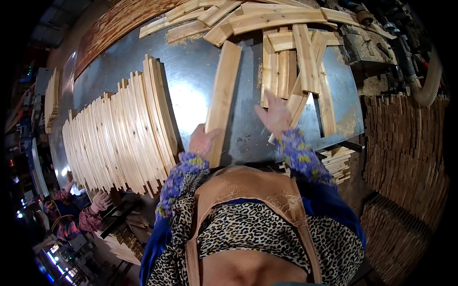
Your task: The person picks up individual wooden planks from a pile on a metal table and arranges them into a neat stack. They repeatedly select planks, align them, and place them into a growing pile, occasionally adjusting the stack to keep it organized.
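Note:
My left hand (pixel 204 141) is closed around the near part of a wooden board (pixel 224 88), which points away from me over the metal table (pixel 193 62). With its fingers spread, my right hand (pixel 275 114) is over the table, just short of several loose boards (pixel 305 62) that lie crossed over each other. Nothing shows in that hand. To the left of my left hand, a long row of boards (pixel 121 128) stands packed side by side on edge.
More boards (pixel 272 16) are heaped along the far edge. Machinery with a hose (pixel 431 81) stands at the far right, above tall stacks of wood strips (pixel 405 143). At the lower left a co-worker's hand (pixel 100 202) is near the row's end. Boards are stacked below the table.

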### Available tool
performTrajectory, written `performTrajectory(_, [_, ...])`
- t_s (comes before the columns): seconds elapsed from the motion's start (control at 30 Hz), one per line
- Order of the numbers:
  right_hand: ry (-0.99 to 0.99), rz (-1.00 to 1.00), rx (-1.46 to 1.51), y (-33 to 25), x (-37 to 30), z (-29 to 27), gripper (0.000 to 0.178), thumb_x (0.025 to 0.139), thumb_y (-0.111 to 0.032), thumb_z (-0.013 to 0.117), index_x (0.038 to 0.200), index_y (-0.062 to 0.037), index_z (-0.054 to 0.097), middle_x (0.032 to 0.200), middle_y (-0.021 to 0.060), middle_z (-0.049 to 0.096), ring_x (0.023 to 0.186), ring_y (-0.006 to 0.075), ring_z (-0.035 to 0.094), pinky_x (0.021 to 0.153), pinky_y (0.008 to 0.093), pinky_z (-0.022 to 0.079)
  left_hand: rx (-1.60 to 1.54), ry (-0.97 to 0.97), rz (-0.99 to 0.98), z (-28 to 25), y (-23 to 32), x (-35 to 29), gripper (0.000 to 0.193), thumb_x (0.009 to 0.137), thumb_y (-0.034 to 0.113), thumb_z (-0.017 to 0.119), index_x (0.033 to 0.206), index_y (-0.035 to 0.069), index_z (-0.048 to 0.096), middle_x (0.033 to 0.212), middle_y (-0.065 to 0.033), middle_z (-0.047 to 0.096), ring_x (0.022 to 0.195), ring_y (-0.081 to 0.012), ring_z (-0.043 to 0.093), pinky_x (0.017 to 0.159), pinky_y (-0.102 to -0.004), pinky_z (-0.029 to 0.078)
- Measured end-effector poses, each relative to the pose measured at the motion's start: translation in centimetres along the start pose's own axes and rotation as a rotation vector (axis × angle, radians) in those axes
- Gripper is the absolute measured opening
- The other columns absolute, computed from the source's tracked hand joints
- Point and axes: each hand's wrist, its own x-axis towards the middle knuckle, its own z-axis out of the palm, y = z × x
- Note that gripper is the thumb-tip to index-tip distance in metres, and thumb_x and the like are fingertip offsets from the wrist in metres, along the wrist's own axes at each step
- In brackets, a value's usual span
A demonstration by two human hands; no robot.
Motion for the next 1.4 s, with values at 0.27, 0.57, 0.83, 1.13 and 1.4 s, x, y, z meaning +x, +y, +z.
performTrajectory(0.27, [0.201, 0.036, -0.442, -2.5, 11.5, -1.6, 0.074, 0.089, -0.03, 0.074, 0.151, -0.0047, 0.044, 0.151, 0.0192, 0.052, 0.152, 0.0358, 0.043, 0.102, 0.051, 0.056, 0.84, 0.689, -0.084, -3.5, -8.5, -3.9, 0.084, 0.092, 0.041, 0.083, 0.163, 0.011, 0.05, 0.171, -0.0236, 0.036, 0.161, -0.0428, 0.031, 0.136, -0.0576, 0.014])
performTrajectory(0.57, [0.028, 0.139, 0.065, -0.3, 4.1, -9.5, 0.074, 0.089, -0.016, 0.066, 0.159, -0.0001, 0.047, 0.155, 0.0273, 0.06, 0.143, 0.0478, 0.056, 0.118, 0.05, 0.049, 0.63, 0.601, 0.053, -5.8, -6.3, -4.9, 0.084, 0.096, 0.037, 0.078, 0.166, 0.004, 0.044, 0.167, -0.0278, 0.043, 0.157, -0.0444, 0.039, 0.134, -0.0553, 0.025])
performTrajectory(0.83, [-0.236, 0.044, 0.969, 6.7, -13.0, -6.0, 0.077, 0.098, 0.001, 0.071, 0.169, -0.0014, 0.041, 0.165, 0.014, 0.056, 0.154, 0.0263, 0.051, 0.129, 0.0402, 0.039, -0.3, -0.048, 0.335, 3.5, 2.2, 5.1, 0.088, 0.102, 0.055, 0.069, 0.161, -0.006, 0.045, 0.159, -0.0285, 0.058, 0.149, -0.0428, 0.055, 0.125, -0.0467, 0.042])
performTrajectory(1.13, [-0.515, 0.019, 1.166, 1.4, -11.8, -3.0, 0.091, 0.09, -0.022, 0.081, 0.169, 0.0025, 0.042, 0.168, 0.0106, 0.051, 0.153, 0.0204, 0.049, 0.129, 0.0361, 0.035, -0.981, -0.291, 0.094, 6.3, 2.0, 9.2, 0.065, 0.102, 0.047, 0.075, 0.139, -0.004, 0.064, 0.128, -0.0153, 0.077, 0.111, -0.0352, 0.075, 0.099, -0.0451, 0.058])
performTrajectory(1.4, [-0.733, -0.087, 0.816, -9.2, -2.7, -6.3, 0.087, 0.083, 0.004, 0.061, 0.168, -0.0031, 0.047, 0.163, 0.0085, 0.058, 0.145, 0.0174, 0.057, 0.114, 0.0291, 0.049, 0.042, 0.418, 0.246, -11.0, 3.5, -2.2, 0.055, 0.085, 0.046, 0.087, 0.122, 0.008, 0.076, 0.108, -0.0177, 0.08, 0.108, -0.0366, 0.074, 0.098, -0.0455, 0.058])
